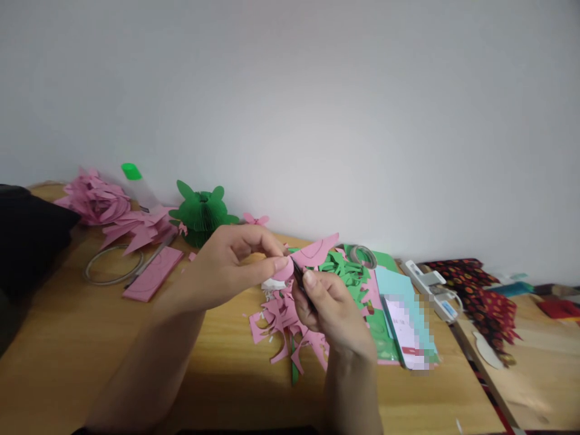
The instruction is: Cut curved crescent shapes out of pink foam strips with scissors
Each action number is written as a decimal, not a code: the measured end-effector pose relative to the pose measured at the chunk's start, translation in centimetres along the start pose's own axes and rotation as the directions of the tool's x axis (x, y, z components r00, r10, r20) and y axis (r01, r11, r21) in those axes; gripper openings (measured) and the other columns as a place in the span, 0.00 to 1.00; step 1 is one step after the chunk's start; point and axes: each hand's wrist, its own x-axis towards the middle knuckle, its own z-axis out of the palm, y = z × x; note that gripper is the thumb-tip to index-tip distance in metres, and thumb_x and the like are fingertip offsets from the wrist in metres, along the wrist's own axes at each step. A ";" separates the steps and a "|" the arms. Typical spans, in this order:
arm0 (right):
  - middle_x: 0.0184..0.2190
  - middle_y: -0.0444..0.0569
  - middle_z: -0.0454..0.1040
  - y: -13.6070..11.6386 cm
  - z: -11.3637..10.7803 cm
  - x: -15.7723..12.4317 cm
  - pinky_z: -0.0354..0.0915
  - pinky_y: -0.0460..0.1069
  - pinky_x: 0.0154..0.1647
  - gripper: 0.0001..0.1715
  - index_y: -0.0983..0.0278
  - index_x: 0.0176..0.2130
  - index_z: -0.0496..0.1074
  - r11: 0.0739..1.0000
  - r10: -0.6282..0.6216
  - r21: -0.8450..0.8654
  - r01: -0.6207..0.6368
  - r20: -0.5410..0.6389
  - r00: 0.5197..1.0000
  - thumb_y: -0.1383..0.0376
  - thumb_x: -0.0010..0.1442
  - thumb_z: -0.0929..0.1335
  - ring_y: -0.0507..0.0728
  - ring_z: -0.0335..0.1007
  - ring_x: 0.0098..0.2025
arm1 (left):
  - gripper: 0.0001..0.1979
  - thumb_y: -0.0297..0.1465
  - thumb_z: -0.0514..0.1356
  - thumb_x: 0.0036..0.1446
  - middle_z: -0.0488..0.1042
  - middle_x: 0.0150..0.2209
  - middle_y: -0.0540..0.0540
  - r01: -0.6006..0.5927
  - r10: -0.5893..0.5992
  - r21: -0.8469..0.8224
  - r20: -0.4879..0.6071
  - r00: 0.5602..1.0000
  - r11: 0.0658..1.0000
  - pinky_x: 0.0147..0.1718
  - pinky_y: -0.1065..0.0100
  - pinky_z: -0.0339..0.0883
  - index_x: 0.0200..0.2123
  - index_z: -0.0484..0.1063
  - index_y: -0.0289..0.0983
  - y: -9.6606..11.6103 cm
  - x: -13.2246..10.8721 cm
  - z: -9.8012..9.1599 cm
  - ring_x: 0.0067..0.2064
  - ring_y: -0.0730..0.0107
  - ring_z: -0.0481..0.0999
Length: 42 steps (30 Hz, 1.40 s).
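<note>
Between thumb and fingers, my left hand (244, 257) pinches a piece of pink paper (312, 251) with a drawn curve on it. My right hand (328, 302) is closed round a small dark pair of scissors (299, 276), whose blades lie against the paper beside my left fingertips. The handles are mostly covered by my right fingers. Pink paper scraps (283, 317) and green paper scraps (347, 269) lie heaped on the table below and behind my hands.
A green honeycomb paper figure (203, 211), pink cut-outs (95, 196) and a folded pink strip (153, 273) are at left. To the right are a tape roll (364, 257), a phone (405, 332), a power strip (432, 290) and patterned cloth (480, 296). A wall stands behind.
</note>
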 end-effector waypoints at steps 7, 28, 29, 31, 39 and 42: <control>0.12 0.35 0.51 0.1 -0.1 0.0 0.41 0.43 0.12 0.31 0.63 0.18 0.59 1.000 -0.014 0.003 0.014 0.016 1.000 0.45 0.61 0.63 0.44 0.40 0.13 | 0.07 0.25 0.63 0.48 0.75 0.24 0.48 -0.015 0.013 0.024 0.050 0.999 1.000 0.29 0.73 0.66 0.21 0.74 0.38 -0.1 0.0 -0.3 0.28 0.72 0.73; 0.10 0.33 0.49 1.3 -1.6 2.5 0.40 0.44 0.13 0.29 0.64 0.23 0.66 1.000 0.013 -0.013 -0.015 -0.180 0.984 0.43 0.59 0.63 0.45 0.40 0.13 | 0.09 0.25 0.65 0.48 0.74 0.20 0.53 0.219 -0.281 -0.276 -0.211 0.936 0.936 0.29 0.74 0.66 0.18 0.74 0.37 -3.8 2.7 1.9 0.25 0.76 0.71; 0.10 0.33 0.49 1.4 -1.9 2.3 0.40 0.44 0.13 0.30 0.64 0.23 0.66 0.999 0.008 -0.037 -0.016 -0.191 0.982 0.43 0.59 0.62 0.45 0.41 0.13 | 0.09 0.24 0.64 0.49 0.74 0.20 0.53 0.243 -0.315 -0.327 -0.191 0.930 0.913 0.30 0.74 0.66 0.19 0.73 0.37 -4.0 2.7 2.3 0.26 0.76 0.71; 0.12 0.34 0.51 1.7 -2.6 1.5 0.43 0.44 0.15 0.30 0.64 0.23 0.66 0.993 -0.014 -0.114 -0.010 -0.214 0.977 0.42 0.59 0.62 0.46 0.44 0.14 | 0.08 0.25 0.63 0.50 0.76 0.22 0.51 0.294 -0.374 -0.411 -0.129 0.918 0.863 0.31 0.73 0.67 0.20 0.74 0.36 -4.7 2.7 3.1 0.27 0.75 0.72; 0.19 0.39 0.59 5.7 -4.7 -0.9 0.51 0.47 0.25 0.21 0.63 0.22 0.63 0.904 -0.204 -0.426 -0.045 -0.521 0.829 0.52 0.57 0.65 0.50 0.54 0.23 | 0.08 0.31 0.68 0.38 0.75 0.22 0.50 0.478 -0.504 -0.354 0.023 0.864 0.804 0.30 0.71 0.68 0.22 0.74 0.35 -8.1 0.8 6.4 0.26 0.73 0.73; 0.17 0.37 0.55 7.3 -5.2 -1.5 0.49 0.46 0.24 0.21 0.62 0.20 0.61 0.962 -0.134 -0.270 -0.037 -0.585 0.800 0.53 0.53 0.68 0.49 0.50 0.22 | 0.10 0.34 0.68 0.38 0.75 0.23 0.48 0.485 -0.498 -0.281 0.025 0.867 0.828 0.30 0.69 0.68 0.22 0.74 0.34 -9.4 0.1 7.1 0.26 0.72 0.74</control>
